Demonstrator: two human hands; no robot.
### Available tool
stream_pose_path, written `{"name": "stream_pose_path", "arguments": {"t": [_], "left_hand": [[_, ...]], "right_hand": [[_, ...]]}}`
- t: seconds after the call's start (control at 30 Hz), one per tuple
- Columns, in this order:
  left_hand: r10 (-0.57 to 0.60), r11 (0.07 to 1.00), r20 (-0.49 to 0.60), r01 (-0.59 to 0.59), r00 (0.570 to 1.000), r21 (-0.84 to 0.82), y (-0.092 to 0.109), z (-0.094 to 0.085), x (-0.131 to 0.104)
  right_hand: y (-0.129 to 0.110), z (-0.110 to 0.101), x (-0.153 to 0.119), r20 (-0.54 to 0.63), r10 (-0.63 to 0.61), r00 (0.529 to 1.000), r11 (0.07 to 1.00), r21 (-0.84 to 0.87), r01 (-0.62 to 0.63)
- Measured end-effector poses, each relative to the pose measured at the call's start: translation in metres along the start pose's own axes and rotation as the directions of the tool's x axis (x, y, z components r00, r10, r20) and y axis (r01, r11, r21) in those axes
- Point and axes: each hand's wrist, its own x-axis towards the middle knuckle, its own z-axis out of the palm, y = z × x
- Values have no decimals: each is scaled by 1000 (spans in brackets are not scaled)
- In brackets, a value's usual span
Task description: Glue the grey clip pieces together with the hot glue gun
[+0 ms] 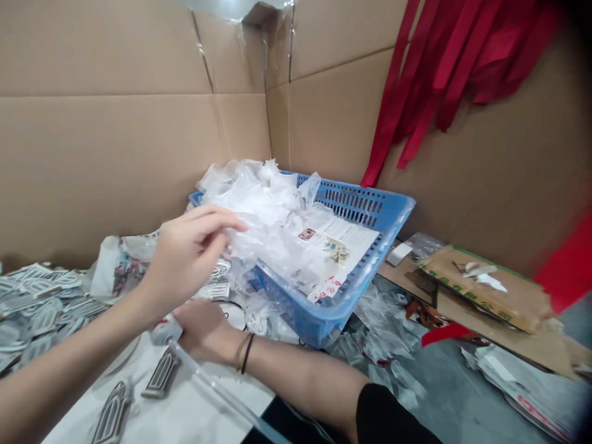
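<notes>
Two bare hands work close together, the left arm crossing over the right. The left hand has its fingers loosely curled toward the thumb, with the index tip at a crumpled heap of translucent white plastic film; I cannot tell whether it pinches any. That film lies in a blue plastic basket with slotted walls, overhanging its near left side. The right hand is against a white fitting with red marks, which joins a clear flexible tube; its fingers are hidden, so their grip cannot be told.

Thin, tangled film could cling and pull neighbouring sheets over the rim if tugged. With the forearms crossed, the wrists might knock each other, and the tube could snag or sweep the grey-and-white arched pieces lying beside it.

Brown cardboard walls close off the back, and the heaped grey-and-white pieces crowd the left. The freest room is above the basket; below the hands, the white work surface is partly bare, ending at a dark edge near the tube.
</notes>
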Motion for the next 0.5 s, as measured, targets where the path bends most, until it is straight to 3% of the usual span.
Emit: {"name": "stream_pose_path", "arguments": {"t": [0.07, 0.1, 0.17, 0.23, 0.27, 0.3, 0.33, 0.4, 0.5], "left_hand": [[12, 998, 254, 4, 967, -61, -10, 28, 29], [47, 995, 407, -8, 912, -98, -15, 43, 40], [152, 982, 684, -33, 714, -184, -25, 71, 55], [221, 973, 841, -53, 493, -224, -35, 98, 61], [224, 974, 883, -66, 412, -217, -39, 111, 61], [209, 978, 911, -81, 356, -193, -44, 123, 60], [185, 982, 927, -97, 325, -162, -49, 134, 59], [139, 986, 941, -133, 309, -102, -60, 153, 58], [109, 983, 910, -182, 401, -37, -81, 168, 65]], "right_hand": [[0, 3, -3, 4, -25, 1000, 994, -104, 26], [-1, 5, -5, -28, -47, 998, 988, -147, 43], [-1, 7, -9, -94, -108, 990, 967, -239, 83], [-2, 7, -12, -118, -153, 981, 945, -307, 110], [-3, 6, -13, -117, -156, 981, 937, -332, 109], [-3, 4, -14, -106, -160, 981, 931, -347, 114], [-3, 3, -14, -97, -158, 983, 926, -361, 113], [-4, 0, -14, -85, -155, 984, 917, -384, 111], [-3, -2, -13, -80, -152, 985, 919, -378, 111]]}}
